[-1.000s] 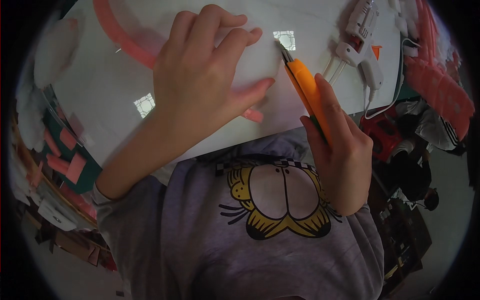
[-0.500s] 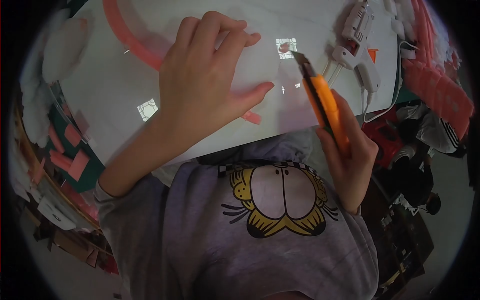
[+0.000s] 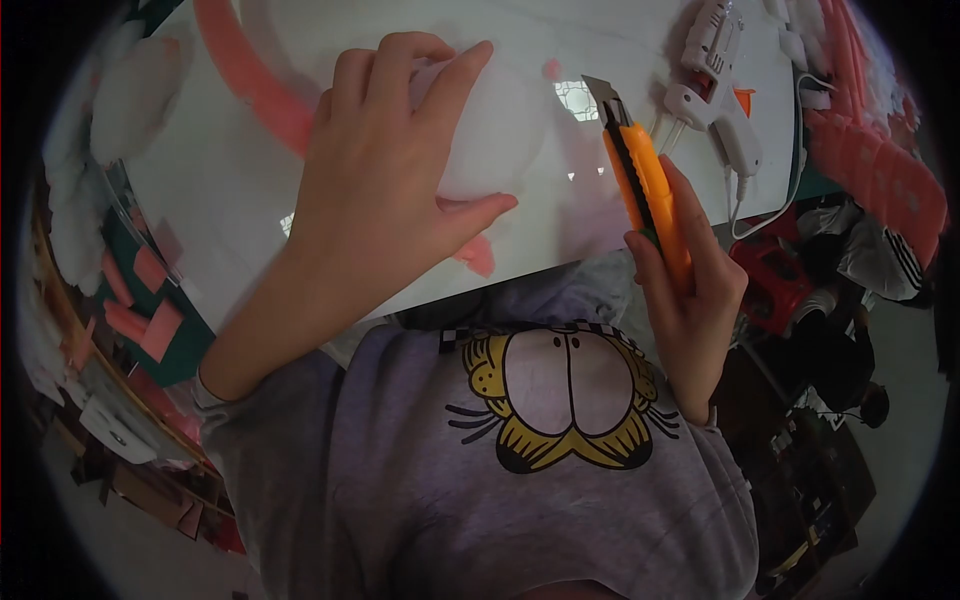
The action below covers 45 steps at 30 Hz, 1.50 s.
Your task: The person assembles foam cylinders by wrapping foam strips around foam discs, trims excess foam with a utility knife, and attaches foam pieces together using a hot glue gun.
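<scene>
My left hand [image 3: 390, 150] reaches over the white tabletop [image 3: 590, 225], its fingers and thumb curved around a pale, rounded white piece [image 3: 495, 135] that blends into the surface. Its exact kind is hard to make out. A small pink scrap [image 3: 478, 257] shows below the left thumb, and a tiny pink bit [image 3: 552, 68] lies above the white piece. In my right hand [image 3: 695, 290] is an orange utility knife [image 3: 650, 195], held at the table's near edge. Its blade is out and points up and away from me, apart from the white piece.
A white glue gun [image 3: 715, 90] lies at the right with its cord trailing. One long pink strip [image 3: 245, 75] curves across the upper left. Pink pieces [image 3: 150, 320] lie on a green surface at left, near white fluffy material [image 3: 75, 190]. Another person [image 3: 835, 350] is at far right.
My left hand has shifted slightly left and down, with its thumb lower, and more of the white piece shows. The knife has turned a little more upright.
</scene>
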Tool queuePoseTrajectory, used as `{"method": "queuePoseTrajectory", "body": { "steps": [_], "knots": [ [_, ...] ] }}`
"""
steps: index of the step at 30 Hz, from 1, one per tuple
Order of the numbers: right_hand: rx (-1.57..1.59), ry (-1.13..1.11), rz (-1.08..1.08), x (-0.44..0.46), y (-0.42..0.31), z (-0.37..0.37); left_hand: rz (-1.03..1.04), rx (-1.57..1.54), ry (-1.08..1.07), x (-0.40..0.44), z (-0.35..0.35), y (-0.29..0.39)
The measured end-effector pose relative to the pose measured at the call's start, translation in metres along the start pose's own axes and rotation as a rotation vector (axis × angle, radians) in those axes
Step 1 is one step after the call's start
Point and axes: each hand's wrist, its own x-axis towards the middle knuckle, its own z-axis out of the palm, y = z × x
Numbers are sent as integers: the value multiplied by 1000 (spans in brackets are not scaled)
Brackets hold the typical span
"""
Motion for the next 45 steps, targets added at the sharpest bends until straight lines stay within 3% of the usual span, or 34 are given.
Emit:
{"method": "queuePoseTrajectory", "body": {
  "steps": [10, 45],
  "knots": [
    [-43, 19, -177, 2, -8, 8, -61, -29, 4, -3, 7, 3],
    [-330, -175, -230, 23, -16, -4, -62, -9, 9, -2, 13, -1]
  ]
}}
